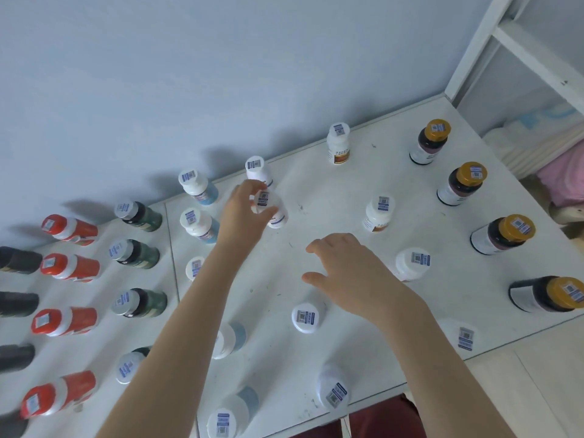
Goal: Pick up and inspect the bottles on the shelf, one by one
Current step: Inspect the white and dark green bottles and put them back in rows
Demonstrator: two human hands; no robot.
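The white shelf carried every bottle. All were capped, so I could not tell what any of them held. My left hand reached over the back half of the shelf, fingers curled round the cap end of one white bottle, which tilted just in front of a second white bottle by the wall. My right hand hovered nearer me, fingers loosely spread and holding nothing.

Counting the gripped one, I saw eight white bottles, five pale-blue bottles, four amber-capped bottles, four green bottles and four red bottles. Four black shapes were cut off at the left edge. My left forearm hid parts of two pale-blue bottles and one green. The barcode stickers on the caps were too blurred to read.
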